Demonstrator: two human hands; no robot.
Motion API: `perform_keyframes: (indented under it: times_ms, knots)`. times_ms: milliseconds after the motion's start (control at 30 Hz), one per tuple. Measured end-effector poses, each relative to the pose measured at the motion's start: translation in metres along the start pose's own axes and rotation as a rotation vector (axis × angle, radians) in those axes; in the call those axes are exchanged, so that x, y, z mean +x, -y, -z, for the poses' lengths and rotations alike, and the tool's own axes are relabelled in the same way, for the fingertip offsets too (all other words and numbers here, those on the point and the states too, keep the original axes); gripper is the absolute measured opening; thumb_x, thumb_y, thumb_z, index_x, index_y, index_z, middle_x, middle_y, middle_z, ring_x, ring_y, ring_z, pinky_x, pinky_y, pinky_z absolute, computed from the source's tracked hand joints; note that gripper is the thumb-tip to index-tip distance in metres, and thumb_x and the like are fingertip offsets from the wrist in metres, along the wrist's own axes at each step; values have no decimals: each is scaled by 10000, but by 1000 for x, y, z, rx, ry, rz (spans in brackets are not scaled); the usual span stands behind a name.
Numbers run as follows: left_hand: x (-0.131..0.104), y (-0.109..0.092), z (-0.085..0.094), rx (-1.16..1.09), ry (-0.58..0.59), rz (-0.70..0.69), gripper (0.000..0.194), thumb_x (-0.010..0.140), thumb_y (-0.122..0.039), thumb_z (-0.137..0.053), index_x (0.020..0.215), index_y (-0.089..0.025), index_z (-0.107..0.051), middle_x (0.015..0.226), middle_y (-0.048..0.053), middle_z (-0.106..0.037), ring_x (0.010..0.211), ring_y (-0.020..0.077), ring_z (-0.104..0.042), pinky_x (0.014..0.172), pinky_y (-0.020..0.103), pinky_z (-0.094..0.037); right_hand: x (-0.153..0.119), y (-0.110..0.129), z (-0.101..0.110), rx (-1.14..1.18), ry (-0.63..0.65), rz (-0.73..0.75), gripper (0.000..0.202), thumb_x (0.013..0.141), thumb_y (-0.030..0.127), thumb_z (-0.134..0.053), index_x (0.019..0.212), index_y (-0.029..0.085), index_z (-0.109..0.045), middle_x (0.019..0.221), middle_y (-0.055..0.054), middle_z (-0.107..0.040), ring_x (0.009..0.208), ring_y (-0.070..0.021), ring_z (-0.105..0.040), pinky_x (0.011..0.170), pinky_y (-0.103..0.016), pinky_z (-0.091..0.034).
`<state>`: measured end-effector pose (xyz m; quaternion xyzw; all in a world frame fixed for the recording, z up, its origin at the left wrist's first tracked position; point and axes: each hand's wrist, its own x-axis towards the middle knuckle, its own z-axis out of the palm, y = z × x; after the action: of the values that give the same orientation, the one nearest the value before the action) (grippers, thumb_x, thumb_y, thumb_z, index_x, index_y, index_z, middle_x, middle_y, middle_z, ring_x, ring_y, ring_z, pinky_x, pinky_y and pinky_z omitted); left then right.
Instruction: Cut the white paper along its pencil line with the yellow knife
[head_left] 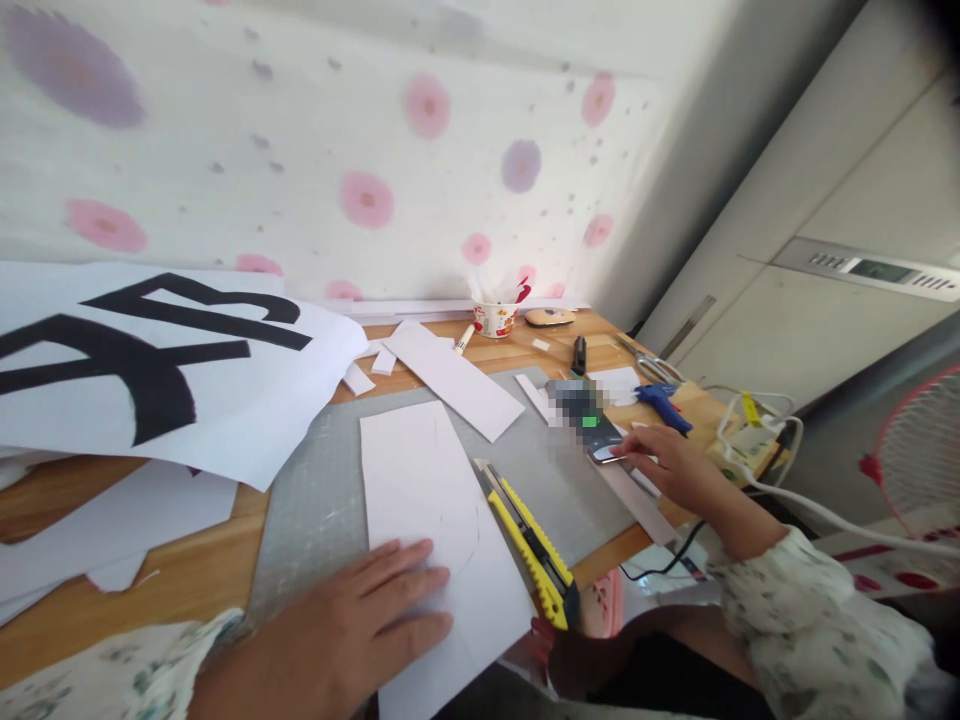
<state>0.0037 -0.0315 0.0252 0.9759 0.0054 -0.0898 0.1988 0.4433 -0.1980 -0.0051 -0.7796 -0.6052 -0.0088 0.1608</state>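
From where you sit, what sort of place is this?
Probably a craft corner, perhaps at home: I see a grey cutting mat, a yellow utility knife and a pink-patterned wall.

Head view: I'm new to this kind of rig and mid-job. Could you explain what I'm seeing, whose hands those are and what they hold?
There is no machine here: the one picture comes from a camera worn on a person's head, looking forward and down at their own bare hands. The left hand rests flat, fingers spread, on a white sheet marked with faint lines. The right hand touches the near end of a phone, partly blurred out; whether it grips or only taps is unclear.

The sheet lies partly over a gray mat on a wooden table, with a yellow utility knife beside it. Further back are a paper cup, scissors and a blue glue gun.
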Motion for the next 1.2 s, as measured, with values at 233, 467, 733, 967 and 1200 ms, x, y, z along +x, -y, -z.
perform_keyframes:
  times_ms: [233,467,733,967,1200]
  knots:
    - [6,-6,-4,100,110,-26,772,752,-327,-877,1452,-260,-557,1578,96,-439,1456,349,-414,1186,481,-369,1,6,6,-10,7,2,173,898,261,-542,812,224,-687,847,-78,-738,871,-272,-683,809,-397,-501]
    - [5,-9,-24,395,-383,-303,276,978,-332,-644,1209,-192,-703,1325,14,-715,1231,225,-663,1103,323,-504,1,6,6,-29,12,6,193,893,261,-534,857,234,-722,838,-68,-731,882,-273,-679,820,-402,-511]
    - [15,-34,-42,523,-333,-142,271,985,-207,-588,1218,-113,-690,1310,136,-709,1195,277,-683,944,384,-585,0,-1,1,26,-6,36,205,910,287,-517,829,235,-698,830,-104,-742,840,-294,-681,806,-448,-504]
    - [14,-36,-48,540,-392,-152,273,939,-175,-628,1185,-79,-698,1274,143,-726,1172,283,-696,956,376,-571,1,-5,1,53,-5,35,186,880,320,-526,825,255,-692,826,-70,-750,819,-269,-681,791,-423,-513]
    - [10,-31,-51,484,-336,-140,292,954,-107,-579,1222,-85,-693,1332,131,-693,1221,263,-673,959,351,-583,1,-4,4,52,-1,40,170,888,317,-529,802,260,-665,843,-81,-764,833,-293,-696,787,-450,-523]
